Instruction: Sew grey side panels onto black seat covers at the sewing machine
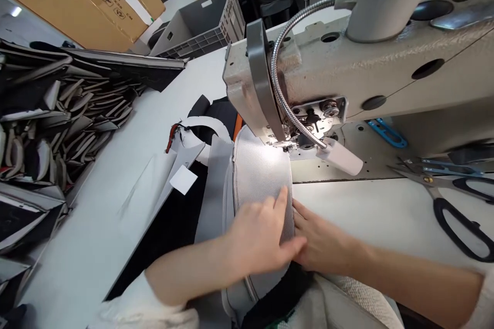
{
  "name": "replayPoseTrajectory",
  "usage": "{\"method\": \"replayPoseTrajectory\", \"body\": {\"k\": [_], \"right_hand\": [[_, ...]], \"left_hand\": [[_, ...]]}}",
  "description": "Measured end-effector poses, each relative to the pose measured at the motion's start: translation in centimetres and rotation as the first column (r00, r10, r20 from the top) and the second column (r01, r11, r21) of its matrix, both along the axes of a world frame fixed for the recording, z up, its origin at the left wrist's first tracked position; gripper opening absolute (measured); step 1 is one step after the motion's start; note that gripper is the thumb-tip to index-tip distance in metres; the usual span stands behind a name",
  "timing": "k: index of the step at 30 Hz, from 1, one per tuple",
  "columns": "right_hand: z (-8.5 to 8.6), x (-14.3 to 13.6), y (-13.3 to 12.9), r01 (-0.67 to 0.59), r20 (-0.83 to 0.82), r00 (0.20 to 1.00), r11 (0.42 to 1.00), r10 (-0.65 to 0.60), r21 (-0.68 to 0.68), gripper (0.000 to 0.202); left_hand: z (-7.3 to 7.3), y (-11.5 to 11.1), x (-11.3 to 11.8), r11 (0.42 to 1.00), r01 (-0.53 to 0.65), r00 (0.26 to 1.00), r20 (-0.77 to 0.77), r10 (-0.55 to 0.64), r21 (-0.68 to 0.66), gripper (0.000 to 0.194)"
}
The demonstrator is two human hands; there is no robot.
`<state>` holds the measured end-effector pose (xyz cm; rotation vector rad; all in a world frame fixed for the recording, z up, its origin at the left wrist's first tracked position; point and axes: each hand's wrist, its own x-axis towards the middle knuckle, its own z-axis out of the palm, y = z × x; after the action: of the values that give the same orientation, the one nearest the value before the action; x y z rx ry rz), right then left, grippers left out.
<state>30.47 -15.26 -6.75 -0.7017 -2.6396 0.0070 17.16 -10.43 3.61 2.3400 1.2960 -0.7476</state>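
As the left hand (258, 234) splays over the grey fabric (260, 169) stretching from under the sewing machine (309, 69) toward the worktop's (339, 200) near edge, grip spread, the right hand (322, 241) meets its right border, pinching or not I can't tell.

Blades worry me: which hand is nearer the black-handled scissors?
Right: the right hand lies left of the scissors; the left hand is farther left, on the grey panel.

Light-grey fabric panel (260, 169), rounded far end, right edge under sewing machine (332, 72).
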Motion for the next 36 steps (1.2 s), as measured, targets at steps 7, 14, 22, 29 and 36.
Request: {"method": "replayPoseTrajectory", "body": {"k": [7,14,22,29,36], "right_hand": [[1.6,-0.1,1.4,-0.075,-0.12,0.986,0.949,0.117,0.307,0.018],[1.0,1.5,0.4,0.031,-0.172,0.985,0.965,0.015,0.261,0.016],[0.3,0.6,0.1,0.107,-0.215,0.975,0.965,-0.055,0.238,0.016],[0.4,-0.1,-0.4,0.159,-0.175,0.977,0.959,-0.119,0.234,0.026],[0.4,0.3,-0.4,0.133,-0.151,0.983,0.965,-0.1,0.225,0.024]], "left_hand": [[0.3,-1.8,-2.2,0.968,-0.091,0.981,0.145,0.127,-0.235,0.113],[-0.4,-0.8,-1.6,0.975,-0.088,0.989,0.101,0.111,-0.205,0.089],[-2.1,0.0,-2.5,0.985,-0.121,0.977,0.162,0.14,-0.123,0.064],[-1.0,0.8,-2.8,0.998,-0.025,0.997,-0.069,0.021,-0.049,0.093],[-2.5,-0.2,-1.3,0.994,0.018,0.976,-0.218,0.006,0.104,0.077]]}}
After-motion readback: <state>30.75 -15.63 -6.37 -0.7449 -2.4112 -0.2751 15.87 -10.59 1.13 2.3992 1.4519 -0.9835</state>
